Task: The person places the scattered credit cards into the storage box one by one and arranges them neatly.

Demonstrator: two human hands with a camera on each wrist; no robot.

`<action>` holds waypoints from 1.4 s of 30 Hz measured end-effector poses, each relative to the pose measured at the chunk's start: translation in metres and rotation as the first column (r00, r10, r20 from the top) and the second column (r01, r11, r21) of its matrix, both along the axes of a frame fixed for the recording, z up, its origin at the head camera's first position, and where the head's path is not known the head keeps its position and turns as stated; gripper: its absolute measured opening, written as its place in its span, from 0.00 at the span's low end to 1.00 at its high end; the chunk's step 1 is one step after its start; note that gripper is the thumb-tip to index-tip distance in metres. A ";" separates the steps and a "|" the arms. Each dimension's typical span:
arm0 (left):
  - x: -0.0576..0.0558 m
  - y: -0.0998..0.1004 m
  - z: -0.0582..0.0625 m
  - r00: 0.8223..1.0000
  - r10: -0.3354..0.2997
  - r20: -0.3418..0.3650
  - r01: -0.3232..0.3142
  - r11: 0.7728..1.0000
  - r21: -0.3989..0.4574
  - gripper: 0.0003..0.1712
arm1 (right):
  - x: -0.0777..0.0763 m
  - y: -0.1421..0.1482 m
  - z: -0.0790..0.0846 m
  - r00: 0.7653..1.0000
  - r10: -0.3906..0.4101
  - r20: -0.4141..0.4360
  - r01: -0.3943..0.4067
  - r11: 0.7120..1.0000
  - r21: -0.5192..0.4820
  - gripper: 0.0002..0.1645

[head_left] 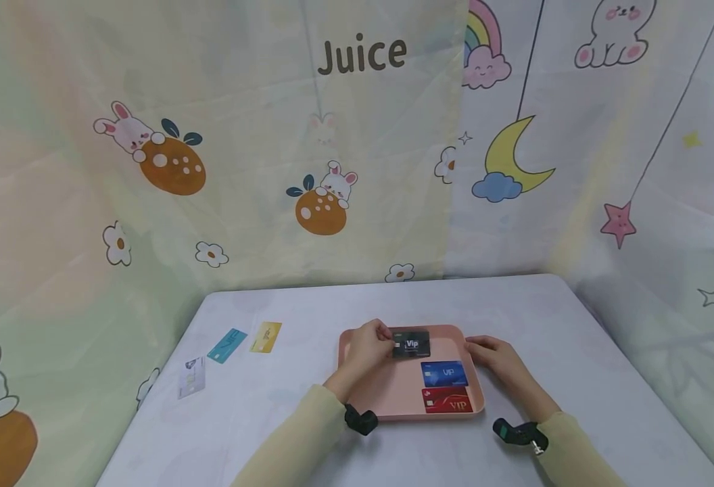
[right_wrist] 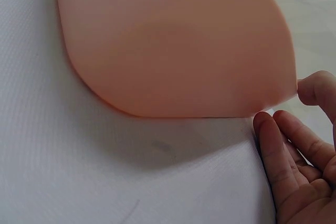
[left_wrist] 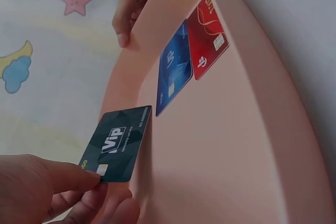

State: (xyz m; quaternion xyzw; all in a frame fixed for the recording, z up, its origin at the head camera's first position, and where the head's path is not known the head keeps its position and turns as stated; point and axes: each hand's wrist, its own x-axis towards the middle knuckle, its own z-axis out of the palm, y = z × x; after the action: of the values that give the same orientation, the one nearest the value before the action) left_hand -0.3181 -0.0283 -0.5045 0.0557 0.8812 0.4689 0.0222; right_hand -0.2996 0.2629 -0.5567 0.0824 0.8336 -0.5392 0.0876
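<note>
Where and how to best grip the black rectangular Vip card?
Probably the chip end of the card, from the left, pinched across its two faces: it is thin and flat, and the left hand pinches there over the pink rectangular tray, leaving the Vip lettering uncovered.

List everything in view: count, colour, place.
Table: 1, white, lower part of the head view
Backdrop: sheets hard to count, pale with cartoon prints, behind and beside the table
Tray: 1, pink, on the table
Black card: 1, black, pinched in the left hand, over the tray
Blue card: 1, blue, in the tray
Red card: 1, red, in the tray
Teal card: 1, teal, table's left side
Yellow card: 1, yellow, table's left side
Pale card: 1, whitish, table's left side
Wrist devices: 2, black, one per wrist
Sleeves: 2, pale yellow, on the forearms
Hands: 2, bare, left over the tray, right at its right edge
</note>
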 end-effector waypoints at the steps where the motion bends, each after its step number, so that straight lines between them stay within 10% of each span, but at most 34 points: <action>1: 0.000 0.001 0.000 1.000 0.000 0.011 0.000 1.000 -0.003 0.06 | 0.000 0.000 0.000 1.000 0.001 -0.001 -0.001 1.000 0.000 0.45; 42: -0.007 0.049 -0.020 0.999 0.052 -0.010 -0.053 0.974 -0.221 0.10 | -0.001 -0.001 -0.001 0.999 -0.034 0.013 0.034 0.999 -0.026 0.44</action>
State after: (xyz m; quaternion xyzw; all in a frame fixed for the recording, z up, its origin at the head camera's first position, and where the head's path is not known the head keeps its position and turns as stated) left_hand -0.3252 0.0205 -0.5243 0.0306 0.9291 0.3682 0.0141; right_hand -0.3002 0.2618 -0.5577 0.0990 0.8244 -0.5509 0.0848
